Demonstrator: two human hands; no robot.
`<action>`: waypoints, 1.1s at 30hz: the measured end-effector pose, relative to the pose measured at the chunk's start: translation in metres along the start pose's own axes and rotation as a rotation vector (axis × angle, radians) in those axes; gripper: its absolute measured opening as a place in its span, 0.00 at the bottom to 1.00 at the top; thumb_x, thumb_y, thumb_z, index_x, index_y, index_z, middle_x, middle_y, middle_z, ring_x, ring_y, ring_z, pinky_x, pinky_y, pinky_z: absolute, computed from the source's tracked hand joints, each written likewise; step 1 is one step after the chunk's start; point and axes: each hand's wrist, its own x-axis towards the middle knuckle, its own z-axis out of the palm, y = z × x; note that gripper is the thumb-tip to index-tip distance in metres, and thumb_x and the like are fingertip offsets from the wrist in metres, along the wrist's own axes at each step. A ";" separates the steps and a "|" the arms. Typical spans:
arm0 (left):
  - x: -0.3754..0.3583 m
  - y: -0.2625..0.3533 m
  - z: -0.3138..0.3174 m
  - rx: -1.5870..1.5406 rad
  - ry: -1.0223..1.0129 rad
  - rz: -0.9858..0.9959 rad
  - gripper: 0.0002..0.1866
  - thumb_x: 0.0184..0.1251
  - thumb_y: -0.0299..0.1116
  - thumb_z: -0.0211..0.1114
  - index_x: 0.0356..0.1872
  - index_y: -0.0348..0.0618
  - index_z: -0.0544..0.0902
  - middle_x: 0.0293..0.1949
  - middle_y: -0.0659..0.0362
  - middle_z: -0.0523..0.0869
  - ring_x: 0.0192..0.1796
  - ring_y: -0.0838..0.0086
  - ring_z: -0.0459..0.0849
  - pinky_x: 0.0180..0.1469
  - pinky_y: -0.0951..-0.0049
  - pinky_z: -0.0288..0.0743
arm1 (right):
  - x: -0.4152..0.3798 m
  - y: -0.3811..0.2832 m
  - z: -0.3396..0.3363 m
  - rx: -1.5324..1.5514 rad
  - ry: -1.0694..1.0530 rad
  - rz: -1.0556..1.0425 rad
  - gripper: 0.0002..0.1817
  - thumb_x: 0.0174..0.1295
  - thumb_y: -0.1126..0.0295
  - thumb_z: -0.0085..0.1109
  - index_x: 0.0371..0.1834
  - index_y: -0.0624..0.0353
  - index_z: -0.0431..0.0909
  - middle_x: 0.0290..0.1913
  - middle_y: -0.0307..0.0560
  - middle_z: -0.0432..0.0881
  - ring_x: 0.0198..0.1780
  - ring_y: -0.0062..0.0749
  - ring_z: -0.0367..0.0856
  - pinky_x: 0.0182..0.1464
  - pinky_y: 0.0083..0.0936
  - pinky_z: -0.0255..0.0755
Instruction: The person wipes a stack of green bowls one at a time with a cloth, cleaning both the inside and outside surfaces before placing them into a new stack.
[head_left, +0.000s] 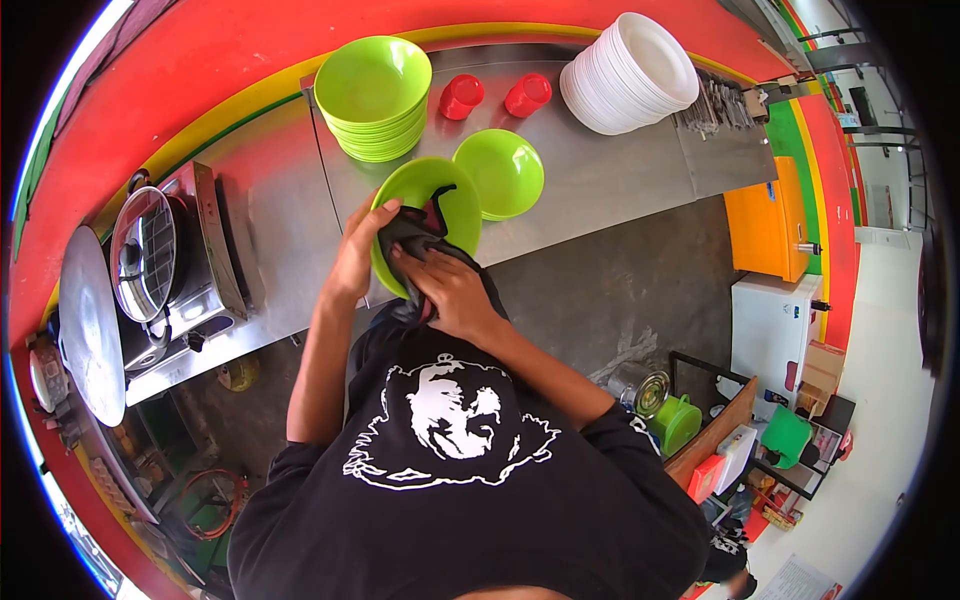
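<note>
My left hand (358,252) grips the rim of a green bowl (455,205), tilted up over the edge of the steel counter (600,180). My right hand (450,290) presses a dark cloth (418,232) against the inside of that bowl. Just behind it, a second green bowl (500,172) rests on the counter. A stack of green bowls (372,95) stands further back at the left.
Two red cups (494,95) stand upside down at the back of the counter, beside a stack of white bowls (630,72) and a tray of cutlery (722,105). A gas stove (175,270) with a pot lid sits to the left. An orange cabinet (770,225) stands at the right.
</note>
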 end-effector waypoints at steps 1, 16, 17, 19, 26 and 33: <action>-0.002 0.007 0.001 0.026 -0.019 0.008 0.28 0.72 0.43 0.59 0.67 0.36 0.75 0.56 0.52 0.84 0.58 0.69 0.82 0.63 0.69 0.72 | -0.001 0.008 -0.003 -0.044 -0.021 -0.082 0.39 0.48 0.67 0.70 0.69 0.61 0.74 0.60 0.52 0.84 0.58 0.53 0.82 0.64 0.43 0.74; -0.009 -0.014 0.002 0.071 0.068 0.099 0.28 0.73 0.43 0.58 0.66 0.32 0.73 0.55 0.52 0.83 0.55 0.70 0.82 0.59 0.70 0.74 | 0.002 -0.014 0.005 0.113 -0.036 0.126 0.47 0.40 0.71 0.71 0.72 0.57 0.70 0.52 0.55 0.85 0.51 0.54 0.84 0.56 0.42 0.78; -0.010 -0.009 -0.004 0.050 0.045 0.062 0.27 0.74 0.44 0.57 0.65 0.32 0.74 0.55 0.52 0.83 0.54 0.71 0.82 0.59 0.70 0.74 | -0.002 -0.007 0.002 0.057 -0.043 0.046 0.46 0.40 0.71 0.71 0.72 0.57 0.71 0.55 0.53 0.84 0.53 0.54 0.83 0.58 0.42 0.77; -0.014 0.001 -0.006 0.186 0.016 0.025 0.27 0.74 0.45 0.57 0.64 0.34 0.76 0.55 0.53 0.84 0.58 0.70 0.80 0.62 0.69 0.72 | -0.011 0.016 0.005 -0.054 -0.057 -0.110 0.46 0.41 0.72 0.70 0.72 0.57 0.71 0.60 0.50 0.83 0.57 0.52 0.82 0.62 0.43 0.75; -0.012 -0.032 0.001 0.200 0.118 0.210 0.36 0.73 0.40 0.61 0.77 0.37 0.61 0.68 0.50 0.73 0.70 0.65 0.71 0.71 0.65 0.64 | 0.006 0.001 0.004 0.113 -0.152 0.286 0.42 0.44 0.72 0.70 0.70 0.53 0.73 0.51 0.56 0.85 0.54 0.54 0.83 0.64 0.42 0.74; -0.014 -0.013 -0.022 0.058 0.057 0.117 0.30 0.75 0.43 0.57 0.71 0.34 0.70 0.60 0.50 0.82 0.63 0.67 0.79 0.66 0.68 0.70 | 0.008 -0.021 0.018 0.100 -0.052 0.078 0.46 0.42 0.71 0.71 0.73 0.58 0.69 0.59 0.55 0.82 0.59 0.53 0.81 0.66 0.42 0.73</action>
